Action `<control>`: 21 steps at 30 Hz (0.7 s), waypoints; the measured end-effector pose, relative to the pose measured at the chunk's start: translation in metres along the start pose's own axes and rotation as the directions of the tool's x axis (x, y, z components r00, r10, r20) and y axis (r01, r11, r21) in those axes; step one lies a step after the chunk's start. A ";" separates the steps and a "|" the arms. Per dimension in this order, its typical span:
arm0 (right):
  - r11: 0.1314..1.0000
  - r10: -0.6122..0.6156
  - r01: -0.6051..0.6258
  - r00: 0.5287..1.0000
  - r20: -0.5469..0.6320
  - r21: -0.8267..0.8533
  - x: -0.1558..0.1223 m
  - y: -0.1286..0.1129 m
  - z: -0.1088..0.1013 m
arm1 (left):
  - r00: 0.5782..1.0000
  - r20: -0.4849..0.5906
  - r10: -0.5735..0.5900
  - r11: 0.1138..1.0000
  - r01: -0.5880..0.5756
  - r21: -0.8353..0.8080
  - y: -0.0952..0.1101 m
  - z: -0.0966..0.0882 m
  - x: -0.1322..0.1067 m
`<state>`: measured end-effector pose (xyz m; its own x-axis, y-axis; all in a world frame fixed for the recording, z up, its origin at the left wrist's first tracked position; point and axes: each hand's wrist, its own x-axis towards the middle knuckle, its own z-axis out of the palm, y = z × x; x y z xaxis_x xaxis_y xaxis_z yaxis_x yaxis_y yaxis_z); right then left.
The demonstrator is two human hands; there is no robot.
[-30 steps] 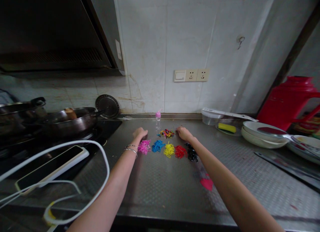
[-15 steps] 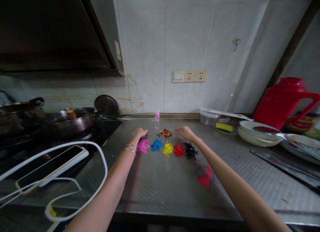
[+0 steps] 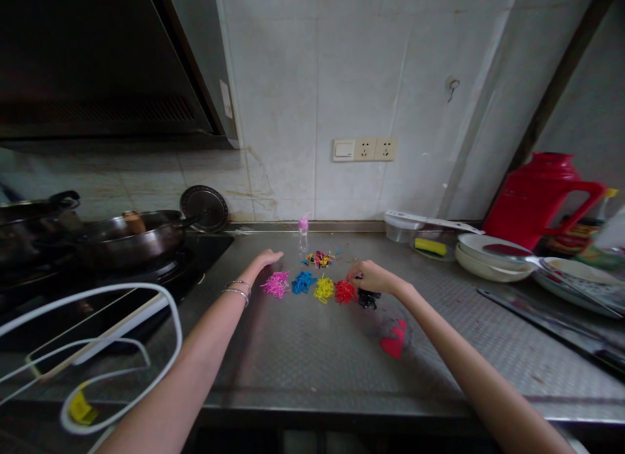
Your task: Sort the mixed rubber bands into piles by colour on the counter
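Observation:
Small rubber bands lie sorted by colour in a row: a pink pile [image 3: 276, 284], a blue pile [image 3: 303, 282], a yellow pile [image 3: 323, 289], a red pile [image 3: 346, 292] and a black pile [image 3: 368, 299]. Behind them is a mixed-colour heap [image 3: 319, 259]. My right hand [image 3: 368, 275] is pinched over the red and black piles, a dark band showing at its fingertips, and it partly covers the black pile. My left hand [image 3: 266, 258] stays behind the pink pile, fingers drawn together; whatever they might hold is hidden.
A small pink-capped bottle [image 3: 303, 234] stands behind the mixed heap. Pans [image 3: 131, 239] and a white cable [image 3: 178, 324] are at the left. Bowls [image 3: 488, 265], a red flask [image 3: 532, 200] and a clear container [image 3: 400, 229] stand right. A red heart shape [image 3: 394, 343] lies in front.
My right hand has moved from beside the mixed heap toward me, to above the red and black piles. My left hand stays behind the pink pile. The view has shifted slightly.

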<state>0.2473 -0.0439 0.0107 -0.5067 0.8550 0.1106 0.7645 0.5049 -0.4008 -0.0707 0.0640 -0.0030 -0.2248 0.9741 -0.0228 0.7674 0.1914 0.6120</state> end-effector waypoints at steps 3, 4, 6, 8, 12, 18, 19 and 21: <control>0.999 -0.029 0.028 0.999 -0.037 -0.030 -0.001 -0.001 0.004 | 0.990 0.137 -0.038 0.999 0.037 0.011 -0.003 -0.005 -0.003; 0.999 -0.029 0.027 0.998 -0.057 -0.045 -0.001 -0.001 0.005 | 0.988 0.147 -0.037 0.999 0.038 -0.005 -0.005 -0.006 -0.004; 0.997 -0.020 0.011 0.994 -0.110 -0.080 -0.001 0.001 0.007 | 0.984 0.175 -0.037 0.998 0.045 -0.043 -0.008 -0.008 -0.004; 0.995 -0.025 0.010 0.988 -0.152 -0.098 -0.001 0.003 0.010 | 0.979 0.204 -0.026 0.994 0.046 -0.094 -0.013 -0.010 -0.002; 0.998 -0.053 0.045 0.981 -0.185 -0.049 0.000 0.006 0.015 | 0.959 0.282 0.020 0.971 0.049 -0.236 -0.024 -0.013 0.004; 0.995 -0.057 0.077 0.967 -0.248 0.070 -0.002 0.004 0.018 | 0.958 0.280 0.056 0.905 0.070 -0.419 -0.039 -0.011 0.010; 0.994 -0.052 0.077 0.961 -0.272 0.080 -0.003 0.003 0.017 | 0.967 0.247 0.056 0.906 0.055 -0.419 -0.040 -0.010 0.009; 0.995 -0.042 0.068 0.945 -0.326 0.069 -0.005 0.003 0.016 | 0.983 0.175 0.047 0.917 0.027 -0.398 -0.042 -0.005 0.008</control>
<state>0.2456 -0.0483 -0.0052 -0.3808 0.8251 0.4174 0.6989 0.5524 -0.4543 -0.1077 0.0632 -0.0243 -0.0795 0.9880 -0.1322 0.4590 0.1540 0.8750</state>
